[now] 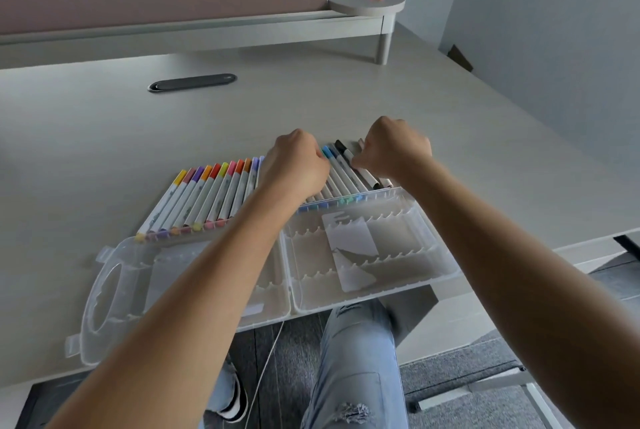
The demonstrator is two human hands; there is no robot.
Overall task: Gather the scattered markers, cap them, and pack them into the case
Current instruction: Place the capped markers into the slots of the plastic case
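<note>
A row of capped markers (207,196) with white barrels and coloured caps lies side by side on the desk, just behind the open clear plastic case (429,248). My left hand (294,165) rests curled on the middle of the row, hiding several markers. My right hand (394,151) is curled at the row's right end, its fingertips pinching the markers there, near a black-capped marker (344,148). Both halves of the case hold notched dividers; the right half also holds a white paper sheet (353,241).
The case overhangs the desk's front edge, its handle (104,290) at the left. A dark oval cable grommet (192,82) sits farther back. A raised shelf (367,2) with a small pink object stands at the back right. My knees are below the desk.
</note>
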